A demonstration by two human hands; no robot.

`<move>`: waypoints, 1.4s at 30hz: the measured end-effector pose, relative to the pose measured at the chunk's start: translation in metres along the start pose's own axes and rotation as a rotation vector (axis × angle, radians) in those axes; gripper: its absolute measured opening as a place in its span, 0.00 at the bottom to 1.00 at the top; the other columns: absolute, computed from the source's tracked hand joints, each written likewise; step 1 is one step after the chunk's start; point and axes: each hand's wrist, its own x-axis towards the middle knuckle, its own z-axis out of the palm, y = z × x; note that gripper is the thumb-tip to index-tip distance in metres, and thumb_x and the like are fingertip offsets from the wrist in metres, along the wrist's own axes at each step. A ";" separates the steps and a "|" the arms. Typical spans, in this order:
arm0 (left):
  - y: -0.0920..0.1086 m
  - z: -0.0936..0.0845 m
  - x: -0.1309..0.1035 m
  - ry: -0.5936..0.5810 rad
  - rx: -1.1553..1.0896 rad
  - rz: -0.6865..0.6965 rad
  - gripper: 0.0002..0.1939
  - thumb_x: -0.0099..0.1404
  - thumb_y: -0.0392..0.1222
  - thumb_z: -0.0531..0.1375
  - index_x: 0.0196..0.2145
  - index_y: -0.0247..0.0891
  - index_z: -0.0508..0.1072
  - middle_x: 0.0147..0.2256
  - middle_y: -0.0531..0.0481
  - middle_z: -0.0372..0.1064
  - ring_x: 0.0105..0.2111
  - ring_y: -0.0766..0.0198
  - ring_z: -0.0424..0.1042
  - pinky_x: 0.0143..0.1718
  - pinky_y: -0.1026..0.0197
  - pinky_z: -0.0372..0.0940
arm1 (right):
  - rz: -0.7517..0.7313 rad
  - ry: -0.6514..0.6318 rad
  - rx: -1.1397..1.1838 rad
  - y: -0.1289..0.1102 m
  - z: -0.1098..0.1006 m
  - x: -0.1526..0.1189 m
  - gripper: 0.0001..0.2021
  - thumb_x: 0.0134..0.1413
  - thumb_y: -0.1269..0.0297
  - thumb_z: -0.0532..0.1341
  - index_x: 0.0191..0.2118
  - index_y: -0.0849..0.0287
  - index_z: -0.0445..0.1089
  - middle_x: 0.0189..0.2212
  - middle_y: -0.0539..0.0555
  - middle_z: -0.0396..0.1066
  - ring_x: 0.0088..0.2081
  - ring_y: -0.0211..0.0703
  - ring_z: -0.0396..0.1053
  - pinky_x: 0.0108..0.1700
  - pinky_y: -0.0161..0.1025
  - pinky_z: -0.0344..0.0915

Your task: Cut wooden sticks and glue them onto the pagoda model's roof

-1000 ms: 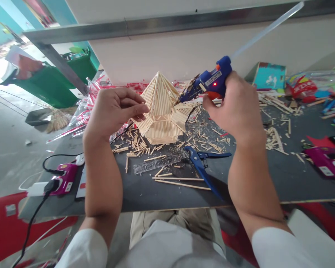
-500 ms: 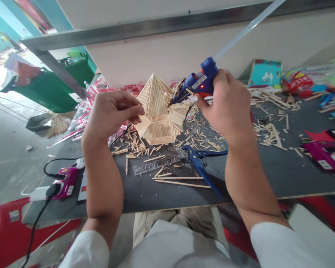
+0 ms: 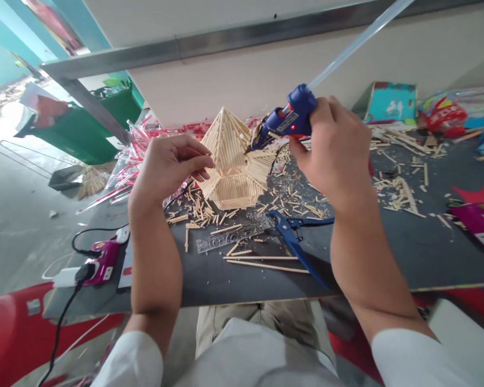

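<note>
A pointed model built of thin wooden sticks (image 3: 237, 191) stands on the dark table, with a peaked top and a slatted, flared lower part. My right hand (image 3: 339, 148) is wrapped round a blue hot glue gun (image 3: 300, 110), whose red light is on. A long clear glue stick (image 3: 357, 48) sticks out of its back. The gun's dark, crusted nozzle points down-left at the model's right side, by the base of the peak; whether it touches cannot be made out. My left hand (image 3: 171, 166) is closed in a pinch at the model's left side, and what lies between the fingertips is hidden.
A blue cutter (image 3: 292, 242), a clear ruler (image 3: 221, 239) and long sticks (image 3: 266, 264) lie in front of the model. Stick offcuts (image 3: 204, 212) are scattered around. Purple power strips (image 3: 105, 262) sit at both sides; plastic wrappers (image 3: 139, 148) lie behind left. A wall stands behind.
The whole view has shifted slightly, so everything sits a little further right. Both hands keep nearly the same place relative to the model, and the glue gun is still at its right side.
</note>
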 end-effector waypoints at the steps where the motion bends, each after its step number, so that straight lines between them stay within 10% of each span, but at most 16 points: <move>1: 0.000 0.000 0.000 -0.005 0.006 0.002 0.07 0.59 0.41 0.72 0.35 0.37 0.80 0.26 0.50 0.78 0.25 0.63 0.79 0.29 0.63 0.77 | 0.002 0.008 -0.010 0.000 0.001 0.000 0.19 0.70 0.53 0.51 0.61 0.52 0.61 0.58 0.66 0.68 0.58 0.68 0.67 0.57 0.58 0.65; 42: -0.003 -0.005 0.000 -0.024 0.104 -0.003 0.07 0.62 0.40 0.70 0.36 0.36 0.79 0.27 0.50 0.77 0.26 0.64 0.78 0.27 0.63 0.75 | -0.045 0.122 -0.115 0.001 0.005 -0.001 0.16 0.64 0.61 0.55 0.56 0.45 0.66 0.54 0.59 0.70 0.56 0.63 0.69 0.58 0.56 0.64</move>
